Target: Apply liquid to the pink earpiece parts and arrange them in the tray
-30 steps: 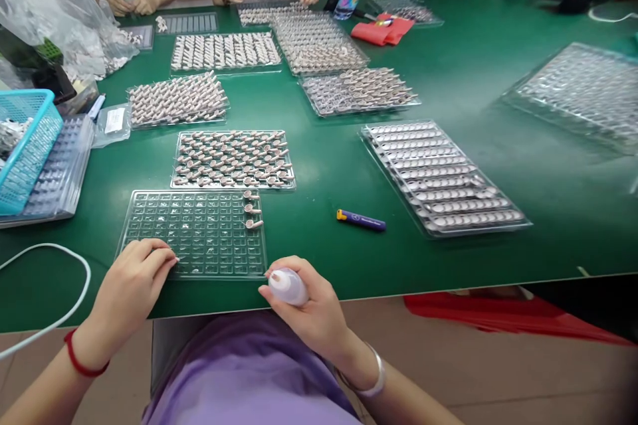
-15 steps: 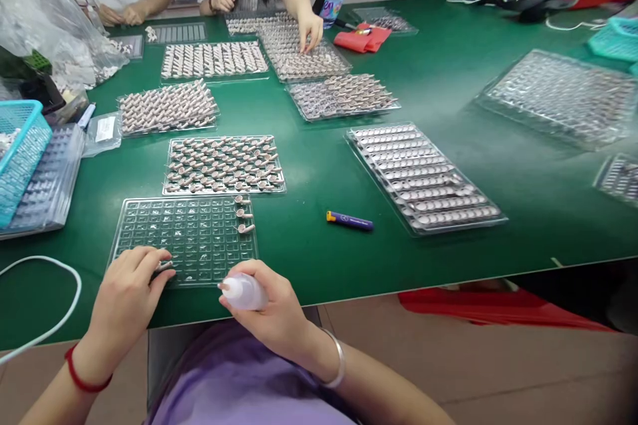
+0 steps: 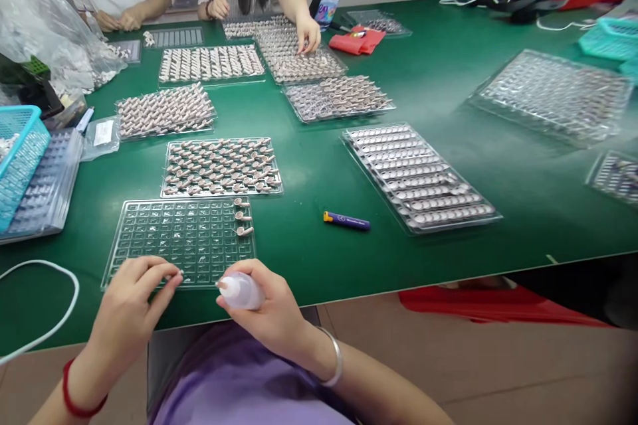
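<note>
My left hand is closed in a pinch, thumb against forefinger, over the front edge of a clear plastic tray. A small pale earphone shell shows at its fingertips, mostly hidden. My right hand is wrapped round a translucent squeeze bottle, its narrow tip pointing left, close to the tray's front right corner. Three beige, cup-and-stem earphone shells sit in the tray's right column. Directly behind is another tray filled with similar shells.
To the right lie a purple lighter and a tray of round parts. A blue basket and a white cable are on the left. Across the table, a co-worker's hand touches another filled tray.
My left fingertips have moved slightly right and closed tighter round the small shell, so less of it shows. My right hand keeps its hold on the squeeze bottle.
</note>
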A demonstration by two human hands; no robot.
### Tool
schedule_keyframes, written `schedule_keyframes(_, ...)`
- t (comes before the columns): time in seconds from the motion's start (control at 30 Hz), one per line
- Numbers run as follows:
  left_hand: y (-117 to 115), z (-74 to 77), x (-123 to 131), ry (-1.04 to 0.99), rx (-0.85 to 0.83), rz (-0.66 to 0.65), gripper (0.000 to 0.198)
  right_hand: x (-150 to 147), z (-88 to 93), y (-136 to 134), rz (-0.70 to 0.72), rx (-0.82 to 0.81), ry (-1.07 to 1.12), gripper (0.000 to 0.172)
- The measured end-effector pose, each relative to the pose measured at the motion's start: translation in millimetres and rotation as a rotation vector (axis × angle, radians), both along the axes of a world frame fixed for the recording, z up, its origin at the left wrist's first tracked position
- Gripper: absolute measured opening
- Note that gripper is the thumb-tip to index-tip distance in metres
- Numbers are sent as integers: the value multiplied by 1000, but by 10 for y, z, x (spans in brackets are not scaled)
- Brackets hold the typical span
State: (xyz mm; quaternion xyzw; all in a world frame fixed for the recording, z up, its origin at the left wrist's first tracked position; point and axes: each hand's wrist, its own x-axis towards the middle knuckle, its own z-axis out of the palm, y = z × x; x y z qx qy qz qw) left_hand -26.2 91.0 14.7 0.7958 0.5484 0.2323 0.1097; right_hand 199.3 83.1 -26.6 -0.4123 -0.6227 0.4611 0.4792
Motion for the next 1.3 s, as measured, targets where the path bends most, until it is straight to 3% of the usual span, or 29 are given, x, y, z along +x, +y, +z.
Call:
schedule_keyframes(0.2, -204, 10, 333, -583, -652, 18, 24, -32, 3, 4, 114, -7, 154, 25)
schedule_keyframes(0.43, -330, -127, 393, -907, -1013, 127, 23, 28, -71, -48, 190, -241, 303, 29)
schedule_keyframes(0.63, -355, -168, 435, -974, -1072, 162, 26, 40, -49, -54, 299, -424, 521, 32)
schedule_keyframes(0.83, -370, -108, 481, -1014, -1135, 246, 27, 87, -48, -39, 299, -439, 500, 38)
schedule_keyframes(1.0, -364, -111, 478, -1014, -1158, 192, 24, 115, -55, -25, 323, -487, 517, 49)
schedule_keyframes(1.3, -391, -138, 467, -969, -1087, 144, 25, 131, -11, -26, 324, -447, 439, 50)
